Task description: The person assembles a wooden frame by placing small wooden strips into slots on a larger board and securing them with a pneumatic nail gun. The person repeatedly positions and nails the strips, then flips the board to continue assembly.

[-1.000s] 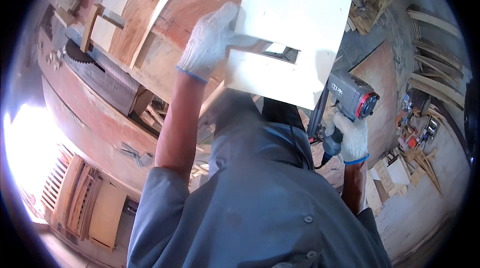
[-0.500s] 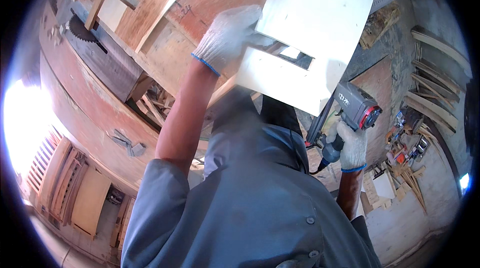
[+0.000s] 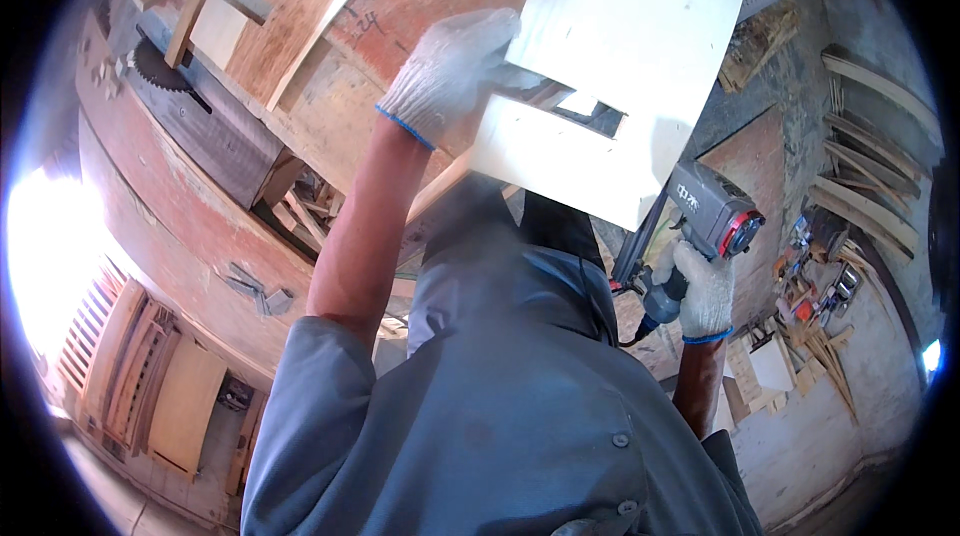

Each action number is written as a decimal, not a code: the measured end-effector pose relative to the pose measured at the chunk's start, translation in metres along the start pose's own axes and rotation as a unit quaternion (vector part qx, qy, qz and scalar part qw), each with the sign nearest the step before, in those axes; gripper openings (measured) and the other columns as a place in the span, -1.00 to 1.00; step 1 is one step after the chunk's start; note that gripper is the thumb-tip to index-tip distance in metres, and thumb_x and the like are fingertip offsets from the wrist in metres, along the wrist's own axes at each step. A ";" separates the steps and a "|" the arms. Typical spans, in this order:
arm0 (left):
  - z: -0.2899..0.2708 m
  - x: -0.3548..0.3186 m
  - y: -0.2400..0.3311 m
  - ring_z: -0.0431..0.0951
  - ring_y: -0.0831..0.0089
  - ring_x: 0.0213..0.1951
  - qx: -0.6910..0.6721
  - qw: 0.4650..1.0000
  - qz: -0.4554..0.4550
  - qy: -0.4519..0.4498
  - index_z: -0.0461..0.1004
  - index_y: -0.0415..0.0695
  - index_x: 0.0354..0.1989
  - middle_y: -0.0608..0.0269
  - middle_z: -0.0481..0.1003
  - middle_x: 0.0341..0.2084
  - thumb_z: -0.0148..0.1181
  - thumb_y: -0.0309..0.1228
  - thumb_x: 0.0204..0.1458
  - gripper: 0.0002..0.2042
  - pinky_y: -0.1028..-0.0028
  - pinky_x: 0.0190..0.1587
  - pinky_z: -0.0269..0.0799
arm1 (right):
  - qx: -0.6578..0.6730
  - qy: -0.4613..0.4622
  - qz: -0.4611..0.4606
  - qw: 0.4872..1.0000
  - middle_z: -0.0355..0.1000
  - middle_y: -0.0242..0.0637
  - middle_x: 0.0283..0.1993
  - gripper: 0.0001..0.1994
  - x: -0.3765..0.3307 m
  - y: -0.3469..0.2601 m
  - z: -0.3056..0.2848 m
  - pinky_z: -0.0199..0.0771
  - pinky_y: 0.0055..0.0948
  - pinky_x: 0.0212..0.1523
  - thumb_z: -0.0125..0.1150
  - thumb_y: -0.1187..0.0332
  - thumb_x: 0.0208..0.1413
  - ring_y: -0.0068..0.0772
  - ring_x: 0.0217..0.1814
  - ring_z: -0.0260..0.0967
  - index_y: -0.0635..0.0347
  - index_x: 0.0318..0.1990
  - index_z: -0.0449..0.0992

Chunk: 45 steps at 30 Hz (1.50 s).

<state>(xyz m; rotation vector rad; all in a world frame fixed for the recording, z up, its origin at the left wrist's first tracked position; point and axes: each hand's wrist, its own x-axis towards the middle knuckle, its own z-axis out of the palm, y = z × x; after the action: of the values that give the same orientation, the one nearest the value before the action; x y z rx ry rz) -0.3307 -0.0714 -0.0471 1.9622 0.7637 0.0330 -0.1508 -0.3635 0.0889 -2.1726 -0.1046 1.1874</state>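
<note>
Nail gun (image 3: 712, 208) clasped in right grip (image 3: 708, 291); left grip (image 3: 445, 74) placed at slotted panel (image 3: 635, 26), closure can't be told; saw blade (image 3: 158, 68) exposed left, curved slats (image 3: 865, 215) strewn right

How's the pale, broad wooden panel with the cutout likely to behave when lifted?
The panel looks board-like with crisp edges, so it's probably stiff. The narrow neck beside the cutout may be its weak spot. Its smooth-looking face could be slippery.
</note>
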 end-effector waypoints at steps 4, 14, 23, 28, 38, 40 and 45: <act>0.007 0.004 -0.008 0.67 0.29 0.04 -0.178 0.981 -0.071 -0.012 0.55 -0.19 0.19 0.10 0.62 -0.02 0.36 -0.42 0.16 -0.59 0.28 0.09 0.68 | 0.012 -0.004 0.015 1.000 0.47 -0.36 -0.52 -0.80 -0.002 -0.008 -0.001 0.40 -0.49 -0.39 0.12 0.44 0.20 -0.52 -0.50 0.42 0.32 -0.06 0.51; 0.007 -0.001 0.007 0.69 0.28 -0.04 -0.447 0.884 -0.131 0.027 0.52 -0.35 0.21 0.08 0.63 -0.06 0.27 -0.23 0.32 -0.55 0.29 0.01 0.71 | -0.040 0.066 0.035 0.996 0.53 -0.34 -0.43 -0.82 -0.024 -0.031 -0.020 0.43 -0.47 -0.42 0.33 0.49 0.10 -0.52 -0.46 0.46 0.29 -0.14 0.54; 0.007 0.000 0.007 0.69 0.34 -0.11 -0.437 0.887 -0.139 0.050 0.54 -0.34 0.22 0.11 0.65 -0.08 0.27 -0.24 0.30 -0.54 0.37 -0.04 0.68 | -0.144 0.037 -0.043 0.988 0.58 -0.36 -0.30 -0.72 -0.029 -0.064 -0.046 0.52 -0.43 -0.23 0.42 0.51 0.08 -0.55 -0.27 0.53 0.32 -0.04 0.59; 0.004 0.000 0.011 0.70 0.38 -0.21 -0.412 0.898 -0.150 0.046 0.56 -0.33 0.21 0.11 0.66 -0.14 0.32 -0.22 0.22 -0.51 0.40 -0.10 0.65 | -0.226 -0.085 -0.055 0.969 0.54 -0.28 -0.38 -0.78 -0.021 -0.100 -0.030 0.49 -0.43 -0.33 0.28 0.51 0.16 -0.46 -0.41 0.48 0.37 -0.06 0.52; 0.008 0.002 0.013 0.65 0.38 -0.36 -0.445 0.878 -0.163 0.068 0.60 -0.38 0.04 0.08 0.64 -0.32 0.34 -0.18 0.12 -0.52 0.37 -0.19 0.58 | -0.191 -0.086 -0.015 0.978 0.53 -0.36 -0.37 -0.71 0.004 -0.131 0.022 0.45 -0.49 -0.37 0.31 0.51 0.16 -0.63 -0.40 0.43 0.34 0.04 0.55; 0.009 0.001 0.011 0.64 0.38 -0.35 -0.432 0.884 -0.163 0.066 0.62 -0.37 -0.04 0.08 0.63 -0.36 0.31 -0.17 0.11 -0.55 0.35 -0.18 0.56 | -0.179 -0.097 0.002 0.979 0.53 -0.36 -0.37 -0.70 0.002 -0.135 0.023 0.45 -0.48 -0.37 0.30 0.51 0.18 -0.62 -0.40 0.43 0.36 0.06 0.53; 0.009 0.005 0.000 0.74 0.35 -0.27 -0.390 0.909 -0.137 0.046 0.59 -0.36 0.11 0.12 0.66 -0.21 0.34 -0.24 0.17 -0.55 0.38 -0.17 0.67 | -0.233 -0.093 0.025 0.968 0.53 -0.37 -0.37 -0.73 0.005 -0.134 0.026 0.47 -0.46 -0.37 0.27 0.51 0.22 -0.59 -0.41 0.44 0.32 0.06 0.55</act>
<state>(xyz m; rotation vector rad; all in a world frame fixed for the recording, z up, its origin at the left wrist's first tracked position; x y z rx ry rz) -0.3237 -0.0757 -0.0527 1.0894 0.9068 0.2289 -0.1374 -0.2431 0.1522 -2.4635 -0.4525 1.5145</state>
